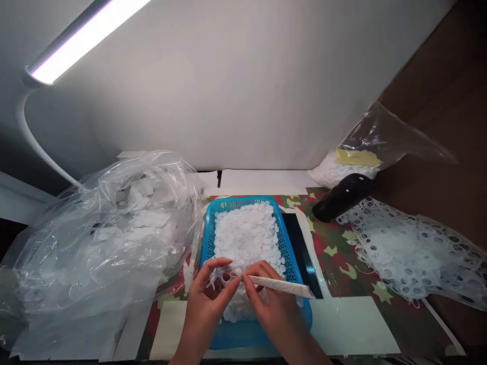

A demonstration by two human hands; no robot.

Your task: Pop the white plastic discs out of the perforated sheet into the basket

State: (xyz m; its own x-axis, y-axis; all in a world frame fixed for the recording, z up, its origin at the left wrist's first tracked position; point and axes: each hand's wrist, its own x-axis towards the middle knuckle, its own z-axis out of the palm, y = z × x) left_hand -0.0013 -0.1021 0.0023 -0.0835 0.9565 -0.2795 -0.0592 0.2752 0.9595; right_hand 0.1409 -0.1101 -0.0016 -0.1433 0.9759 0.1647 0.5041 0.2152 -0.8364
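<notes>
While I worked from far away, my right hand (279, 309) pinched a long pale stick (285, 285) near its tip. My left hand (201, 299) had its thumb and first finger spread beside a thin, holey white scrap (225, 276); I could not tell how tightly it was held. The scrap was over the little white discs (247, 233) in the blue basket (307, 320). A soft, steady touch seemed best, with small moves, so the thin loops would not rip.
</notes>
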